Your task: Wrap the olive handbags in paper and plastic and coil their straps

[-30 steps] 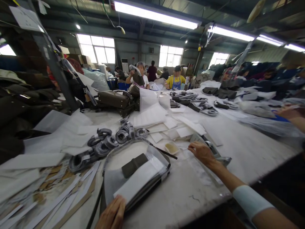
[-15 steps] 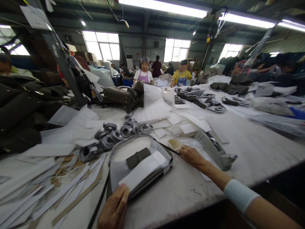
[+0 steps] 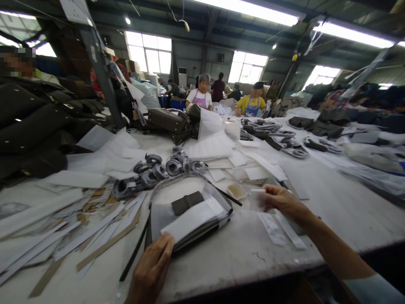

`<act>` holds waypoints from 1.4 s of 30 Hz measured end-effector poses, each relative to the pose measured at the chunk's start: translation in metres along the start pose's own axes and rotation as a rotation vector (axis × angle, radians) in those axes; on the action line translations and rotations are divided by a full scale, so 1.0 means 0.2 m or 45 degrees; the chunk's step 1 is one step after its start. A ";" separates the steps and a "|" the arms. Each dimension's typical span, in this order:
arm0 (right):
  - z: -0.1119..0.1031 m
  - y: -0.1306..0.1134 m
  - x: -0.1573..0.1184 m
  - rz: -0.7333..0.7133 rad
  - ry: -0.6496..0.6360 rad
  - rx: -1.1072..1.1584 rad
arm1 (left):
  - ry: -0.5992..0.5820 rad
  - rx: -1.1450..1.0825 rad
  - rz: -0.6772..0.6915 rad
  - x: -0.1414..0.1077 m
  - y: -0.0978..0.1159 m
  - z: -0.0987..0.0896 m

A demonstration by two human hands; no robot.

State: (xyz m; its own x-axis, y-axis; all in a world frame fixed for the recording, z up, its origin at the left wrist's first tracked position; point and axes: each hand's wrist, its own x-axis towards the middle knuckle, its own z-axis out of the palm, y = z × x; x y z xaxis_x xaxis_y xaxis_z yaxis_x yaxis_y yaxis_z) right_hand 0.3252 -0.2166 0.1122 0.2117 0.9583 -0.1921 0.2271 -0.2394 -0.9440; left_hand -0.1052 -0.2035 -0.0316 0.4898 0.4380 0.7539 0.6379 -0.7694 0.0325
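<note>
"In the head view, what's the left hand (image 3: 153, 264) doing?"

"Its fingers are lying on the near-left corner of the white sheet (image 3: 191, 221), which is resting on the dark bag (image 3: 202, 233), close to the desk's (image 3: 234, 264) near edge. I can't tell whether that grip is pinching or just pressing; the thumb isn't showing."

"And the right hand (image 3: 283, 200)?"

"Its grip is pinching one side of a small translucent piece (image 3: 257, 200), right of the little tray (image 3: 236, 191). I can't tell whether the piece is touching the desk."

"How would you be handling this well?"

"I'd be pressing the sheet flat so its corner isn't lifting, and gripping the piece lightly by its very edge so it isn't creasing. I'd also be minding the dark strap (image 3: 225, 195): its tip is lying just beside the tray, where the right hand could be snagging it."
</note>
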 end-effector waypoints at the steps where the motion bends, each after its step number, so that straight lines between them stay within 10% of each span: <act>1: 0.08 -0.03 -0.05 0.032 -0.133 0.070 | 0.010 -0.008 -0.018 0.01 0.01 -0.01; 7: 0.80 -0.12 -0.45 0.489 -1.100 0.201 | -0.032 -0.043 -0.104 0.03 0.07 -0.02; 10: 1.13 -0.14 -0.49 0.558 -1.206 0.403 | -0.017 -0.073 -0.125 0.02 0.07 -0.02; 14: 1.36 -0.16 -0.18 0.214 -0.868 0.429 | 0.103 -0.184 -0.161 0.03 0.08 -0.01; 18: 1.41 -0.14 0.24 -0.220 -0.500 -0.020 | 0.106 -0.132 -0.133 0.04 0.08 0.00; 23: 1.47 -0.09 0.50 -0.349 -0.424 -0.267 | 0.055 -0.120 -0.227 0.03 0.08 -0.01; 36: 1.59 -0.11 0.70 -0.479 -0.351 -1.016 | 0.022 -0.137 -0.203 0.03 0.08 -0.02; 42: 1.37 -0.42 0.58 -0.695 -0.215 -1.116 | 0.091 -0.179 -0.379 0.00 0.06 -0.02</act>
State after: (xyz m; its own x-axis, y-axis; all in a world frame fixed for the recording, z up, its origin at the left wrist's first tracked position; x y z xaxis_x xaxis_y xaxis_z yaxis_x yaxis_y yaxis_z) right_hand 0.0695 -0.0419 0.0954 -0.2472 0.9635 0.1030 0.8760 0.2676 -0.4011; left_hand -0.1004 -0.2143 -0.0276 0.2481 0.6233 0.7416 0.6562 -0.6713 0.3447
